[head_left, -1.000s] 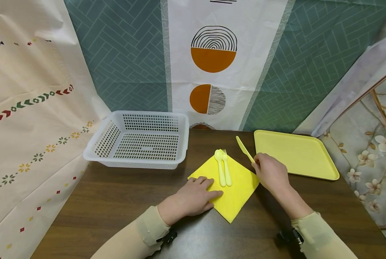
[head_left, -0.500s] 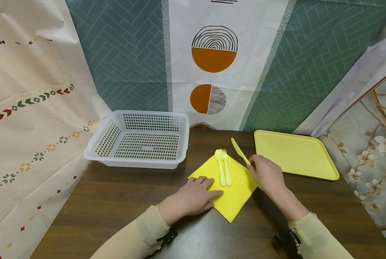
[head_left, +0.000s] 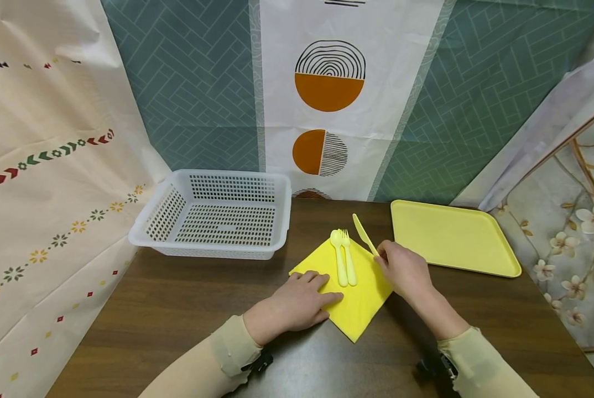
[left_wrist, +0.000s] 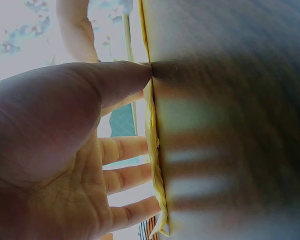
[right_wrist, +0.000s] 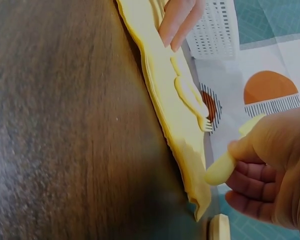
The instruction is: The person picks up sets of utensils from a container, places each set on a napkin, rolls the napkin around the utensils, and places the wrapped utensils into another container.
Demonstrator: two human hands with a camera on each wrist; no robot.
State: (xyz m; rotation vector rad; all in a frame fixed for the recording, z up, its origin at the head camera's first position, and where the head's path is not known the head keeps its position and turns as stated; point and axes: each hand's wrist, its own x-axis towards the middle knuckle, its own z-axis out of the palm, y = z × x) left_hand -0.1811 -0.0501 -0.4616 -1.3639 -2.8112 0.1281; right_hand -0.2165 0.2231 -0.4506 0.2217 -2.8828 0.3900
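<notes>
Knife (head_left: 364, 234) nearer the fork (head_left: 349, 260), between basket (head_left: 217, 252) and tray (head_left: 451, 235)

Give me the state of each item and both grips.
Napkin: folded, flat, a corner toward the person
Spoon: lying on the napkin
Fork: lying beside the spoon, on the napkin
Knife: held, blade pointing away from the person
Basket: upright, open side up
Tray: lying flat
Left grip: resting spread on the napkin
Right grip: pinching the knife
</notes>
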